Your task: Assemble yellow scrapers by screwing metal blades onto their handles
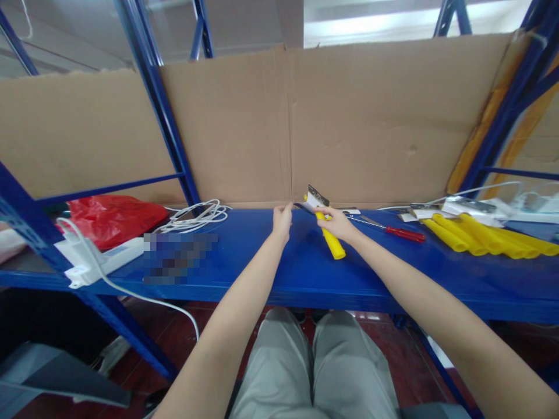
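Note:
A scraper-like tool with a yellow handle (333, 243) and a pale head with a dark blade edge is tilted above the blue shelf (244, 256). My right hand (336, 223) is closed round it where handle and head meet. A thin dark piece (304, 207) spans the gap between that tool and my left hand (283, 222). The fingers of my left hand are pinched together near its end; what they hold is too small to make out. To the right of my right hand lies a screwdriver with a red handle (405, 234).
Several yellow handles (484, 235) lie at the right, beside white and metal pieces (476, 208). At the left are a red bag (116, 220), a coiled white cable (196, 216) and a power strip (109, 261). Cardboard (236, 128) stands behind, between blue posts (168, 116).

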A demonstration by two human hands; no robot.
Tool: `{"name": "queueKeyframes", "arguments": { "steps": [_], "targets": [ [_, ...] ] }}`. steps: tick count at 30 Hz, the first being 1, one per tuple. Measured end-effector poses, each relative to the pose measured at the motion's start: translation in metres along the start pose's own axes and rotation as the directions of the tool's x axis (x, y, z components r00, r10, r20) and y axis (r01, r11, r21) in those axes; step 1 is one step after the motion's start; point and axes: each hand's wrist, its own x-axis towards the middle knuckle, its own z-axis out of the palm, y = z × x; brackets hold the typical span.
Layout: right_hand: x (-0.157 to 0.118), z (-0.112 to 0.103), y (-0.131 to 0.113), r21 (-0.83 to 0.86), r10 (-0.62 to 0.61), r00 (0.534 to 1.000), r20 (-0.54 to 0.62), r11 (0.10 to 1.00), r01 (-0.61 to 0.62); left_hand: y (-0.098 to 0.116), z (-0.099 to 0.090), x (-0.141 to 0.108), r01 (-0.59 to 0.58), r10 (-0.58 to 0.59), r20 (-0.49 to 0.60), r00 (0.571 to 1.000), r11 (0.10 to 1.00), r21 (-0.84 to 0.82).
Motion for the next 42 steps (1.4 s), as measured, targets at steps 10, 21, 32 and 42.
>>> {"name": "queueKeyframes", "arguments": {
  "steps": [10,21,32,42],
  "targets": [
    [0.011,-0.030,0.001,0.079,0.193,0.966,-0.171,0.980,-0.182,0.002,0.001,-0.003,0.025,-0.035,0.117,0.993,0.996,0.088],
    [0.045,-0.135,-0.008,-0.180,0.227,0.833,-0.504,0.916,-0.358,0.001,0.004,-0.007,0.002,-0.015,0.205,0.979,0.998,0.063],
    [-0.001,-0.270,0.015,-0.680,0.382,0.780,-0.497,0.387,-0.623,0.009,0.003,-0.016,0.026,-0.047,0.256,0.965,0.996,0.084],
    [-0.024,-0.274,0.075,-0.803,0.496,0.815,-0.300,0.330,-0.496,0.003,0.002,-0.012,-0.001,-0.031,0.306,0.952,0.995,0.103]
  ]
}}
